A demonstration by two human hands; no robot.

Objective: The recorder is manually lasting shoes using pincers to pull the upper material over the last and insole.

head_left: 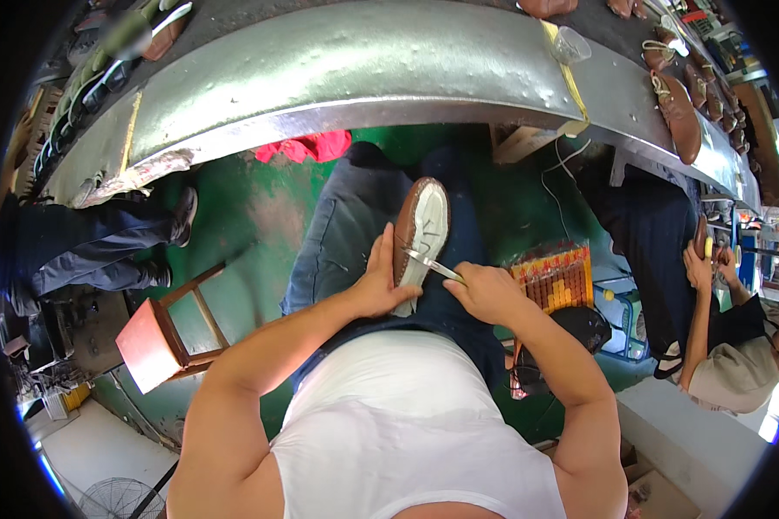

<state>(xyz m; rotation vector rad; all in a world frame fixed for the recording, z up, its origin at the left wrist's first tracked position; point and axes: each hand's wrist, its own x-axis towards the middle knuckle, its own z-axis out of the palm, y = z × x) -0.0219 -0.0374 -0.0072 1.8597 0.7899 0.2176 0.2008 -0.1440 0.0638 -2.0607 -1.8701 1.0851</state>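
A brown leather shoe (398, 227) rests on my thighs, its whitish underside up and its toe pointing away from me. Dark marks or slits show on that pale surface. My left hand (377, 282) is closed round the near left side of the shoe, fingers along the brown edge and thumb across the near end. In my right hand (485, 292) is a slim, knife-like metal tool (431, 263) with a pale handle. The tool's tip touches or hovers just over the middle of the underside; I cannot tell which.
A metal-topped bench (320, 78) curves across in front, with shoes (679, 117) and a clear cup (569, 45) on it. A stool (151, 346) stands at left, near another person's legs (104, 242). At right are a black bag (571, 342) and a co-worker's hands (701, 264).
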